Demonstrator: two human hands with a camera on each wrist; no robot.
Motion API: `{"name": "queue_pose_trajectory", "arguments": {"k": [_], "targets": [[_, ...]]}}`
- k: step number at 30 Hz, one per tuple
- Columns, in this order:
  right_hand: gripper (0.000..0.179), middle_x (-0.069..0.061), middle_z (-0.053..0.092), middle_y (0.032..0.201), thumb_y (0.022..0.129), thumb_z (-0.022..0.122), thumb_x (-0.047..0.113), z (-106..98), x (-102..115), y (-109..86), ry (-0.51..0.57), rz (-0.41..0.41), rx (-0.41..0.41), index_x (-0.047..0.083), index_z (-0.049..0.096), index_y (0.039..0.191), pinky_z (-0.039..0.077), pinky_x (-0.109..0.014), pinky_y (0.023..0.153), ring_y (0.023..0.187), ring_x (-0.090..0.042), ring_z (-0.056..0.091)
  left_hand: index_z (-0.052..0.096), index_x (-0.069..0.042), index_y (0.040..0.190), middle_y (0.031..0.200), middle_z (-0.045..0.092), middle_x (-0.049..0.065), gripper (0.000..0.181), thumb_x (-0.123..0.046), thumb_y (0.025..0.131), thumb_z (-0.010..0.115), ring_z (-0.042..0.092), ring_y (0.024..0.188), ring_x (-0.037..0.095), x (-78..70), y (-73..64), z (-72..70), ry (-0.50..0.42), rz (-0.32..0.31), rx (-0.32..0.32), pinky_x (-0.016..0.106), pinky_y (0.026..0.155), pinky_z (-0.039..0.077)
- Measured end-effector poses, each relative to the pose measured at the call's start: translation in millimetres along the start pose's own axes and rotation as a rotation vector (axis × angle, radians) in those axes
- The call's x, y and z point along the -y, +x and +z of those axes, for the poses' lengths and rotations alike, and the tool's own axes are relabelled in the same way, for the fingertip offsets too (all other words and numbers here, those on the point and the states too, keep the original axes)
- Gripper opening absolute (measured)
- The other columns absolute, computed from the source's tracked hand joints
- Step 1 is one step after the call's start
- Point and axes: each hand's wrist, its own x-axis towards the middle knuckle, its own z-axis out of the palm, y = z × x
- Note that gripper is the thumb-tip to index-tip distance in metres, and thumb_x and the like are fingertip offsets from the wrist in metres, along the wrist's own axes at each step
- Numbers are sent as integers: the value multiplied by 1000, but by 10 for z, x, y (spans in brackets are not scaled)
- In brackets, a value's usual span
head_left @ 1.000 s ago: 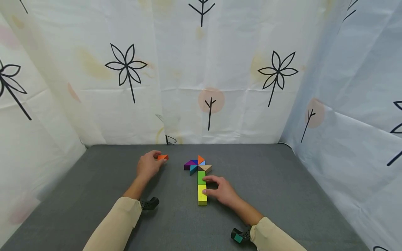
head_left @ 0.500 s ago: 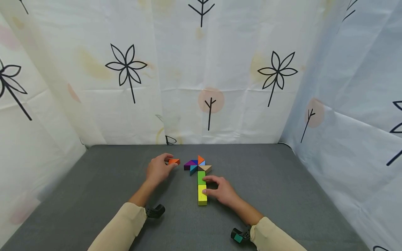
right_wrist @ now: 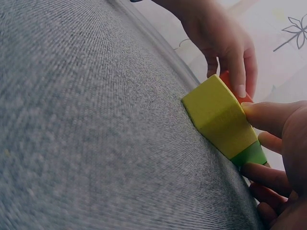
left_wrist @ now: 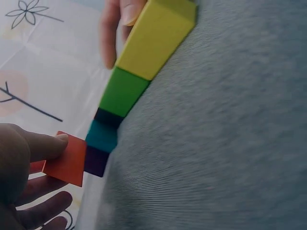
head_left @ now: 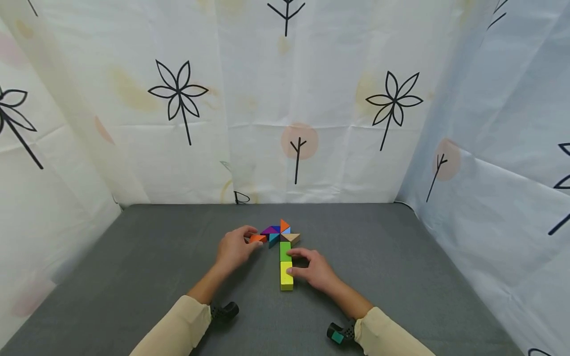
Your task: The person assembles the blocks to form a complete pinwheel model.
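Note:
My left hand (head_left: 235,248) pinches an orange triangular block (left_wrist: 68,160) between thumb and fingers, just left of a pinwheel of coloured triangles. In that pinwheel are a purple triangle (head_left: 269,231), a teal one (head_left: 273,240), a second orange one (head_left: 284,226) and a tan one (head_left: 292,238), with blue pieces between. Below them a green block (head_left: 285,251) and a yellow block (head_left: 286,276) lie end to end like a stem. My right hand (head_left: 315,270) rests at the stem's right side, index fingertip on the green block, thumb against the yellow one (right_wrist: 223,112).
All of it lies on a grey cloth-covered table (head_left: 378,277). A white curtain (head_left: 249,99) printed with flowers and trees rises behind and at both sides. Each wrist wears a black camera mount, such as the left one (head_left: 225,311).
My left hand has carried the orange triangular block rightward and nearer to me, up beside the purple and teal triangles. The right hand has stayed at the green and yellow blocks.

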Motion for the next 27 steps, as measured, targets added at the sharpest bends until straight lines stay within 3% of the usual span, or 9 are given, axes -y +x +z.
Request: {"name": "queue_pose_trajectory", "arguments": {"k": [20,27], "targets": [[42,-2,67,116,86,76,29,-2,2,-2,1,-8,-4,15,66,124,38,-54,94,112,-28,51,70,-18,114,104,68,2,38,-33,81,81,58,89,20,-11,-124,60,36,-36,147,43,79,48],[42,-3,67,117,86,75,29,-11,2,-7,5,-18,5,15,65,124,38,-53,94,113,-29,51,68,-18,119,112,67,3,42,-33,82,79,57,93,21,-4,-120,-4,28,-54,202,43,78,48]]}}
